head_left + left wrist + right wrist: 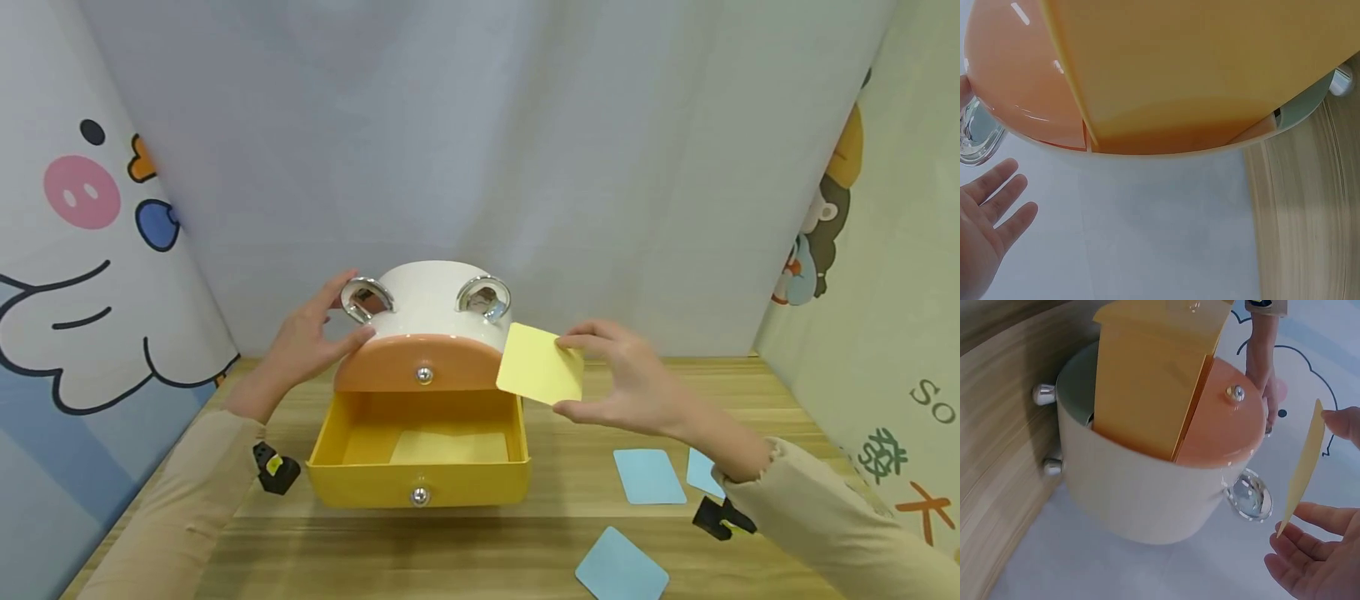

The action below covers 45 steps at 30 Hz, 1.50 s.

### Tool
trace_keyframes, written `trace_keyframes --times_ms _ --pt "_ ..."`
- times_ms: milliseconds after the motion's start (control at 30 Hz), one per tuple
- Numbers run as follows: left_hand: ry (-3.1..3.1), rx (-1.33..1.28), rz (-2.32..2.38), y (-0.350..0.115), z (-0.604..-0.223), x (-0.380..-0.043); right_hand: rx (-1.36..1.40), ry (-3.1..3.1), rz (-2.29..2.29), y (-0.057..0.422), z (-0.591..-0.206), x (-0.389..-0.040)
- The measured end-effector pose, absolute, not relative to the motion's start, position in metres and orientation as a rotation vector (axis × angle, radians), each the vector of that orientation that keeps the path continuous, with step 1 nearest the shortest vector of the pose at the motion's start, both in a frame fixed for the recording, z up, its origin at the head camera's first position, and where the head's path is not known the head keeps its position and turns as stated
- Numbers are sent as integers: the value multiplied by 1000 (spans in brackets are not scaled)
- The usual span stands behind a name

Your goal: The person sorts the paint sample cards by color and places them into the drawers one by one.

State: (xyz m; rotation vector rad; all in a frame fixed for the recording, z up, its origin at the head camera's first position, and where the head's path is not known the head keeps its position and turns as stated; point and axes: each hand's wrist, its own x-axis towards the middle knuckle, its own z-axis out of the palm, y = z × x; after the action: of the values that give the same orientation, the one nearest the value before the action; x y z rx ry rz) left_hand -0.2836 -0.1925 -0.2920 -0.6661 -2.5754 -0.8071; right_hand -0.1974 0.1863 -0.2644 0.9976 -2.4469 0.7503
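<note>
A rounded white box (431,292) with an orange upper drawer (382,364) and chrome ring handles stands on the table. Its yellow lower drawer (360,487) is pulled out, and a pale yellow sheet (450,447) lies inside. My right hand (637,383) pinches a square yellow paper card (536,367) by its edges, just right of the box; the right wrist view shows this card (1307,462) slightly bowed between thumb and fingers. At the box's left side is my left hand (303,337), its thumb at the orange front's edge and its fingers (1000,190) extended and spread.
Blue square cards (649,477) lie on the wooden table (450,558) at the right, one nearer the front (622,567) and one partly hidden by the right sleeve. A pale curtain (480,150) hangs behind, with printed panels at both sides.
</note>
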Motion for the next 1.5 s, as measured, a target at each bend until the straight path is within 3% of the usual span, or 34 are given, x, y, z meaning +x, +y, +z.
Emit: trace_keyframes --times_ms 667,1500 --pt "-2576 -671 -808 -193 -292 -284 1344 -2474 651 94 -298 -199" --pt "-2578 -656 -826 -191 -292 -283 1227 -2756 720 49 -323 -206"
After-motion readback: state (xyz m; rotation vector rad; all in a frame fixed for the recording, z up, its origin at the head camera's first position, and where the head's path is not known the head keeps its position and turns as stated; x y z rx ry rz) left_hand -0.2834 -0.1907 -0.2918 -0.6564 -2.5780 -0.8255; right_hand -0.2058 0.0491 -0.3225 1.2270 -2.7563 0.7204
